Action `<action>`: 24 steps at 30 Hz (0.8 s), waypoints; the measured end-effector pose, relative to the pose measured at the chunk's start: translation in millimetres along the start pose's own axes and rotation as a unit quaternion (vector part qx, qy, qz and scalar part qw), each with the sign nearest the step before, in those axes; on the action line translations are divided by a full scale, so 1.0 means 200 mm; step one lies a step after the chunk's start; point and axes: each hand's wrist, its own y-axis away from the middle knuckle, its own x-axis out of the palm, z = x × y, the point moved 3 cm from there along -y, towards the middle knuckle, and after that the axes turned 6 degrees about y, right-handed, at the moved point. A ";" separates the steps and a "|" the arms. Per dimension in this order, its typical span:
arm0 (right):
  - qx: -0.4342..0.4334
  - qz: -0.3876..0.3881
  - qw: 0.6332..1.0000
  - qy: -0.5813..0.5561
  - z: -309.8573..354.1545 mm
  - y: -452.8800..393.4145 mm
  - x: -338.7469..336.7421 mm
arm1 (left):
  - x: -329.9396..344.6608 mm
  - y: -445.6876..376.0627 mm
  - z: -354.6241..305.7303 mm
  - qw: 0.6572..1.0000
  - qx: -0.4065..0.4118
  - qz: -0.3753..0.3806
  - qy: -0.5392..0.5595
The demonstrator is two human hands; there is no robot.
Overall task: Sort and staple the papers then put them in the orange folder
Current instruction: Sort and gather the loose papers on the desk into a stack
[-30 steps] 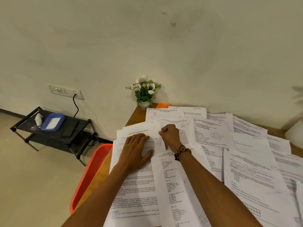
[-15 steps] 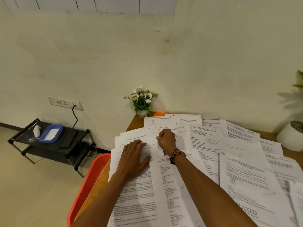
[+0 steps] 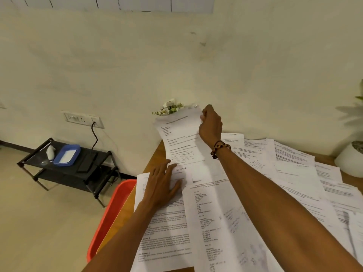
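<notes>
Right hand (image 3: 210, 124) is raised above the far edge of the table, fingers curled round the top right corner of one printed sheet (image 3: 180, 140); that sheet is lifted and tilted up toward the wall, its lower edge reaching down to the pile. Left hand (image 3: 163, 185) lies flat, fingers spread, palm down on the papers near the table's left edge, pressing them in place.

Wooden table (image 3: 155, 154) is mostly covered by the loose printed papers (image 3: 290, 185), overlapping in a messy spread from the left edge across to the right. A long sheet (image 3: 222, 228) with pencil notes lies under the right forearm.

Orange bin-like tray (image 3: 110, 214) sits just beside the table's left edge, lower down; can't tell whether it's the orange folder.

Black low shelf (image 3: 64, 167) stands against the wall to the left, well apart from the table, holding a blue tray (image 3: 67, 157) and a dark flat device. White pot (image 3: 349, 160) at far right on the table. Small white flowers (image 3: 170, 108) show just behind the lifted sheet's top edge. Beaded bracelet (image 3: 220, 147) on the right wrist.
</notes>
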 end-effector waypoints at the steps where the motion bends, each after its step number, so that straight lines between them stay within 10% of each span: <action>1: -0.028 -0.020 0.999 0.003 0.00 0.01 -0.02 | 0.00 0.00 0.00 1.000 -0.007 -0.001 0.004; 6: -0.231 -0.123 0.963 0.062 0.07 0.18 -0.07 | -0.12 -0.06 -0.06 0.985 -0.017 -0.153 0.072; 12: -0.448 -0.069 0.883 0.125 0.05 0.57 0.06 | -0.44 -0.30 -0.16 0.951 0.062 -0.268 0.140; 18: -0.300 -0.097 0.948 0.046 -0.01 0.60 -0.05 | -0.60 -0.41 -0.17 0.952 0.148 -0.191 0.188; 24: -0.198 -0.123 0.967 0.100 -0.19 0.49 -0.18 | -1.12 -0.52 -0.33 0.904 0.172 -0.375 0.112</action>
